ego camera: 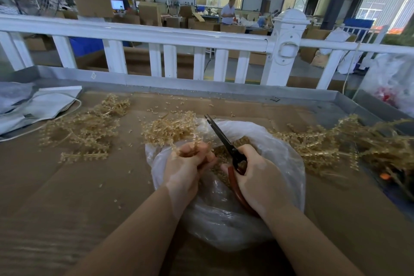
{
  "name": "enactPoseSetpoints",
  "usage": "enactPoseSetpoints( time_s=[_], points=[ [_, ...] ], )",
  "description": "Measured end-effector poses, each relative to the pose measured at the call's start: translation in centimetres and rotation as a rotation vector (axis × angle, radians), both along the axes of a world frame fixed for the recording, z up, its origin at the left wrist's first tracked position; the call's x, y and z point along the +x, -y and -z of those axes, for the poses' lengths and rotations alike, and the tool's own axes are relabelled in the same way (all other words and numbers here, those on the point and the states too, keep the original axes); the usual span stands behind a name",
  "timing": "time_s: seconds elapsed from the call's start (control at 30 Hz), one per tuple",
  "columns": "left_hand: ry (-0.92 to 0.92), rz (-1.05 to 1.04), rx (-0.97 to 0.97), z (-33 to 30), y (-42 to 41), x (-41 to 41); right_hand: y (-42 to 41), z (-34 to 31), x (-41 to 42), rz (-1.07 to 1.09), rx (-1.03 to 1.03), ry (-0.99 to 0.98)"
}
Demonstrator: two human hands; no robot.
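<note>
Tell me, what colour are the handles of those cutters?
The cutters' handles are reddish-brown, seen in the head view, gripped by the right hand.

Two long bare arms seen almost up to the elbows, slim wrists, a bare left hand point(186, 168), a bare right hand point(257, 175), smooth backs, round knuckles

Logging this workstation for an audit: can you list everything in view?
Cutters: one, black blades, red handles, held at centre.
Plastic bag: one, clear, under both hands, tan pieces inside.
Sprig piles: three, tan, left, centre and right on the cardboard.
Cardboard sheet: one, brown, covering the table.
Fabric bags: roughly two, white-grey, far left.
Fence: one, white, behind the table.
Hands: two, bare; left hand grips a tan sprig, right hand grips the cutters.
</note>
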State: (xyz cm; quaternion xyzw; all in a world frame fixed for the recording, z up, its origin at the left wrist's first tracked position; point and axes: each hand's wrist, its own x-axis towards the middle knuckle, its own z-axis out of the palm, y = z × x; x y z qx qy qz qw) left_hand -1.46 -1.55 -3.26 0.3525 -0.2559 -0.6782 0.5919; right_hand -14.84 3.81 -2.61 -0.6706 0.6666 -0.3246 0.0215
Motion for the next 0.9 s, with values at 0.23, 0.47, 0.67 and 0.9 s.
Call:
enactPoseSetpoints(
  time_s=[0.23,0.47,0.67,0.9],
  points=[
    [-0.023,0.045,0.024,0.20,0.03,0.27,-0.42,-0.15,0.05,0.000,0.035,0.004],
    [0.129,-0.051,-0.019,0.01,-0.69,0.15,-0.37,-0.05,0.04,-0.005,0.027,0.028],
    [0.075,-0.043,-0.044,0.03,-0.54,-0.02,-0.39,0.08,-0.06,-0.002,0.036,0.015],
    [-0.041,-0.017,-0.041,0.13,-0.36,0.22,-0.41,0.20,-0.09,-0.009,0.025,0.027]
  ],
)
